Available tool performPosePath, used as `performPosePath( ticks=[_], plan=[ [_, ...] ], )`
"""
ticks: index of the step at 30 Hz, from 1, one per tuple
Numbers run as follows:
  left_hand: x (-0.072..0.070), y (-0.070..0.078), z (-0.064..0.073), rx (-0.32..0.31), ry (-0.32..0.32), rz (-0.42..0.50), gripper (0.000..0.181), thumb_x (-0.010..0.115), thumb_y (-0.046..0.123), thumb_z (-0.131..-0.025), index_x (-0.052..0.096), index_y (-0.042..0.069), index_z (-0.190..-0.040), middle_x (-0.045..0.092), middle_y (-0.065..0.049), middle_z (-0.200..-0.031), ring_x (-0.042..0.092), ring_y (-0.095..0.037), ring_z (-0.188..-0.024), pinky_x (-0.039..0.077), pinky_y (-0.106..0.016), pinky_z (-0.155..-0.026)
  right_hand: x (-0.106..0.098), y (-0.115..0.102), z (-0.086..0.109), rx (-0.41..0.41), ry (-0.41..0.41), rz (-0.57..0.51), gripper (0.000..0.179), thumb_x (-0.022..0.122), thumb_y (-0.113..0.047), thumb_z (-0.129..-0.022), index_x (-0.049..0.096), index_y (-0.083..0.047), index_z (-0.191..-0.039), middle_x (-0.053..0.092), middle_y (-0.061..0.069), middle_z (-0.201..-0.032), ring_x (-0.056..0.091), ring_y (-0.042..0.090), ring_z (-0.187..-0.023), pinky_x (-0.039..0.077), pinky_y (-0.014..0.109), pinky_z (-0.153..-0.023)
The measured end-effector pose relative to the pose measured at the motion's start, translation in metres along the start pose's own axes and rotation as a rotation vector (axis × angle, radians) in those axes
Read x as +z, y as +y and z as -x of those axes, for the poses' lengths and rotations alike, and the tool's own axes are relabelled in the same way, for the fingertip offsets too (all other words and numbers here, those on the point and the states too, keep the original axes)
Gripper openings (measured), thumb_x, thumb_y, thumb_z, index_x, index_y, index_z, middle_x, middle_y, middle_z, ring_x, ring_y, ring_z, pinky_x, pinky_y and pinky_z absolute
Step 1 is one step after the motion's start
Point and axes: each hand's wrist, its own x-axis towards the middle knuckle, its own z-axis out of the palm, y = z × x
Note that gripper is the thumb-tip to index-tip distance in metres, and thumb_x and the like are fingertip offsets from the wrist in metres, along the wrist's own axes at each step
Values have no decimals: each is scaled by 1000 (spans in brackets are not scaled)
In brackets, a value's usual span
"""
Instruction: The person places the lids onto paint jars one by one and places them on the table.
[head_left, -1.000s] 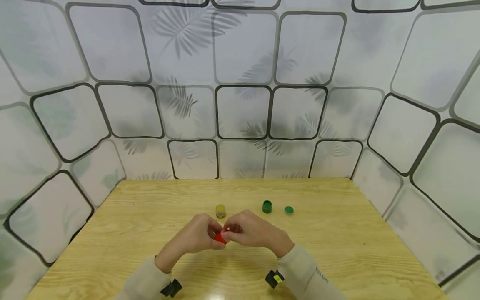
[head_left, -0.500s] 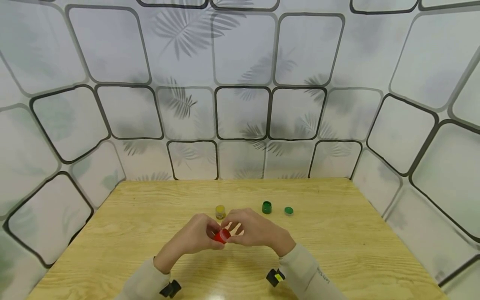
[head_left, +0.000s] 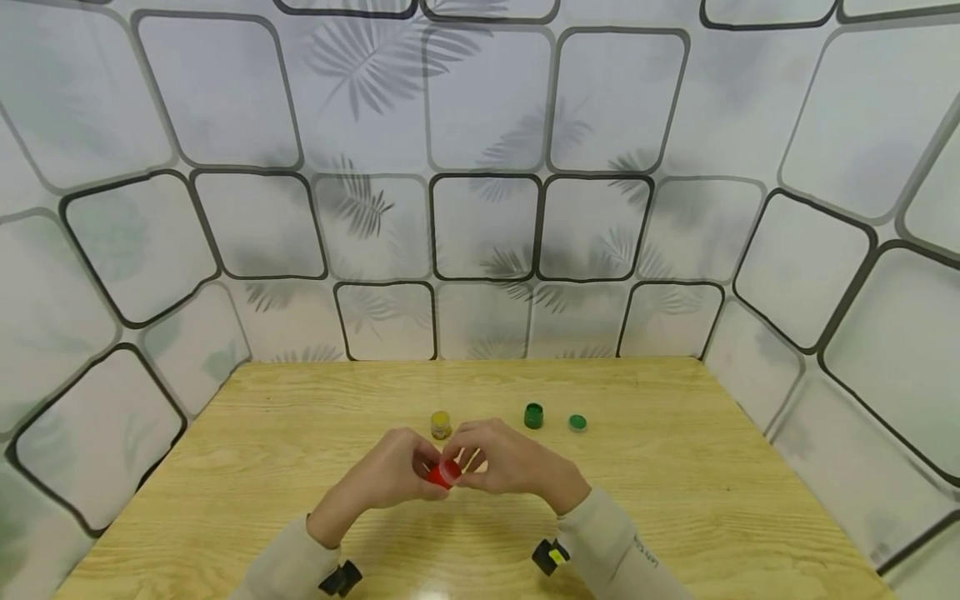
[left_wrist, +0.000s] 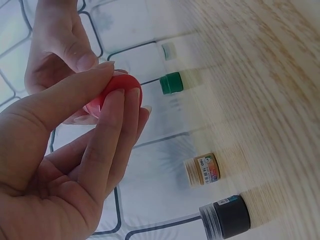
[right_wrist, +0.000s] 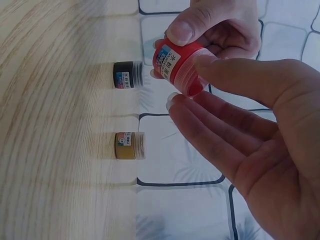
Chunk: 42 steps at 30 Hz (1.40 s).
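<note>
A small red paint jar (right_wrist: 175, 62) with a clear ribbed lid (right_wrist: 190, 77) is held tilted above the table. My left hand (head_left: 397, 471) grips the jar's body between thumb and fingers; in the left wrist view the red base (left_wrist: 131, 85) shows between its fingertips. The right hand (head_left: 498, 458) is at the lid side. Its thumb touches the lid's edge, while the fingers reach out below it, loosely extended and apart from the lid in the right wrist view.
On the table (head_left: 637, 500) stand a yellow paint jar (head_left: 441, 425), an open green jar (head_left: 533, 416) and, right of it, its green lid (head_left: 577, 422). The wrist views also show a black jar (left_wrist: 230, 217). A patterned curtain (head_left: 480, 317) surrounds the table.
A second ago my right fingers were closed around the lid; they have since spread and loosened, exposing the red jar's lid. The left hand keeps its grip.
</note>
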Motion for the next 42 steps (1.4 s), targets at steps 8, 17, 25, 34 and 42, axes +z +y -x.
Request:
performPosePath(
  ticks=[8,17,25,34,42],
  plan=[
    [1,0,0,2,-4,12,18,89,10,-79,80,5,-93,78,-6,-85,72,-8,-71,57,-19,-62,1,0,0,22,7,-2,17,75,-10,-94,74,-11,-111,72,4,-106,68,0,-86,57,13,-77],
    [2,1,2,12,-1,-6,19,89,11,-79,81,4,-94,78,-5,-84,70,-6,-69,56,-18,-61,1,-1,-1,32,5,3,14,73,-12,-97,75,-7,-109,74,6,-104,67,-3,-83,57,13,-76],
    [4,2,0,4,23,-16,18,89,12,-79,81,5,-93,79,-5,-85,69,-5,-69,56,-18,-60,-1,-3,-1,15,5,41,14,71,-11,-98,75,-5,-109,74,7,-103,69,0,-84,57,14,-78],
    [9,0,0,7,15,-35,18,88,7,-79,79,4,-94,78,-6,-85,68,-4,-69,56,-17,-61,3,-2,-2,71,-10,60,12,72,-12,-97,77,-7,-107,74,5,-102,64,-3,-80,56,14,-76],
    [11,-4,-1,38,-14,-57,21,87,7,-79,78,4,-98,78,-5,-87,68,-3,-72,56,-17,-64,5,0,-3,44,-17,106,13,74,-13,-96,77,-7,-107,75,5,-101,64,-2,-78,56,13,-74]
  ],
)
